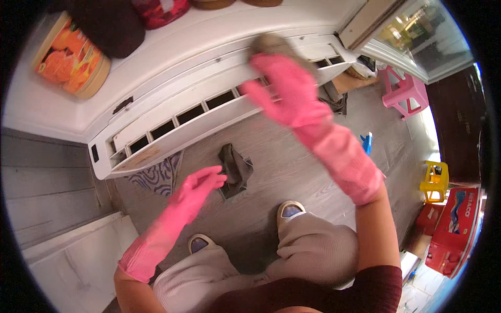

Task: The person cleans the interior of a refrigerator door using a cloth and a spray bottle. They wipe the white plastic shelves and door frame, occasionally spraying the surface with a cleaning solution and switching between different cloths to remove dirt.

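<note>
My right hand (287,92), in a long pink rubber glove, presses a grey-brown cloth (270,45) onto a white slotted panel (184,127). The panel runs along the front of a white ledge, with a row of dark rectangular openings in its top. Motion blurs both hand and cloth. Lower left, my left hand (197,186) wears a matching glove; it hangs in the air with its fingers stretched out and nothing in them. Beneath its fingertips a dark crumpled cloth (235,168) lies on the wood-look floor.
On the ledge stand a tub with orange fruit pictures (72,58), a black container (107,25) and a red jar (162,11). An open glazed door (426,39) juts out at right. Beyond are pink (405,92) and yellow stools (434,182), red boxes (454,231) and a blue object (367,143).
</note>
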`<state>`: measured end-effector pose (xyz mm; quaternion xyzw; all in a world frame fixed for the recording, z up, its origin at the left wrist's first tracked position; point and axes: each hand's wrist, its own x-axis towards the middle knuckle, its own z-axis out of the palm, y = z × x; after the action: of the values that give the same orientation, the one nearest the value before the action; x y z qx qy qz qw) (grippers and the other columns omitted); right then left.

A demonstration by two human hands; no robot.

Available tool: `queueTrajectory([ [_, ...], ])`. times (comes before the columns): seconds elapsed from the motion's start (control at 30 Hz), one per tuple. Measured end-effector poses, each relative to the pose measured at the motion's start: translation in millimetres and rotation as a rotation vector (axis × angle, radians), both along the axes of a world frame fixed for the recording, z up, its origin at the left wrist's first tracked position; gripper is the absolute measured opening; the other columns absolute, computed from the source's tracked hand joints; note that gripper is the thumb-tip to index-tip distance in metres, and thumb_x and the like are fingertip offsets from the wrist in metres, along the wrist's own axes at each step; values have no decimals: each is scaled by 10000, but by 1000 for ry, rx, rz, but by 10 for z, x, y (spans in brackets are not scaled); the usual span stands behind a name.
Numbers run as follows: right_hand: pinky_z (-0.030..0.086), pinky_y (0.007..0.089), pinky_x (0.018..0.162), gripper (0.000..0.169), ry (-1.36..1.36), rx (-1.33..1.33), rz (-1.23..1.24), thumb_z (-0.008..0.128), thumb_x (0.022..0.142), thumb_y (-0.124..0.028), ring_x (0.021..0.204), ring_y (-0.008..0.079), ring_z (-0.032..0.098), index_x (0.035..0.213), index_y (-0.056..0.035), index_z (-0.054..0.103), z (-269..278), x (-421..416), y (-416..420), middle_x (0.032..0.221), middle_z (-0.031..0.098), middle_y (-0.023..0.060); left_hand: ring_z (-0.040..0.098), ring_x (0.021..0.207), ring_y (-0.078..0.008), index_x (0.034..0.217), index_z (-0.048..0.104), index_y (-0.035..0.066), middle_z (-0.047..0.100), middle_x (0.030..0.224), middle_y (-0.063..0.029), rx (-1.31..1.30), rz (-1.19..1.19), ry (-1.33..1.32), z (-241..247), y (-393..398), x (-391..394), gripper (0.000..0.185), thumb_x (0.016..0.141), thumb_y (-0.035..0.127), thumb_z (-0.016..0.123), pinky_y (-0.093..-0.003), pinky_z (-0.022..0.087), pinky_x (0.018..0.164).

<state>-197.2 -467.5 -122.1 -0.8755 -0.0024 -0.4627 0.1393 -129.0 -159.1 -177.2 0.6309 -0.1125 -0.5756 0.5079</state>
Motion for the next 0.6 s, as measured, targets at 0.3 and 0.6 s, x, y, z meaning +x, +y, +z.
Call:
queueTrajectory([
  [0.3,580,408,780,324,66,-21,242,764,871,-145,882,349,704,1108,51,663,163,84,109,1006,710,207,600,1237,-226,1406,548,38,652,1311,-148,104,30,-27,-94,680,184,401,1069,255,539,-356,436,1101],
  [0.6,513,480,924,404,278,68,559,701,870,-294,976,405,645,1076,42,609,214,1258,2095,1006,674,218,605,1224,-169,1428,534,41,662,1314,-114,164,-30,-276,188,453,173,449,1073,316,518,-315,430,1075],
])
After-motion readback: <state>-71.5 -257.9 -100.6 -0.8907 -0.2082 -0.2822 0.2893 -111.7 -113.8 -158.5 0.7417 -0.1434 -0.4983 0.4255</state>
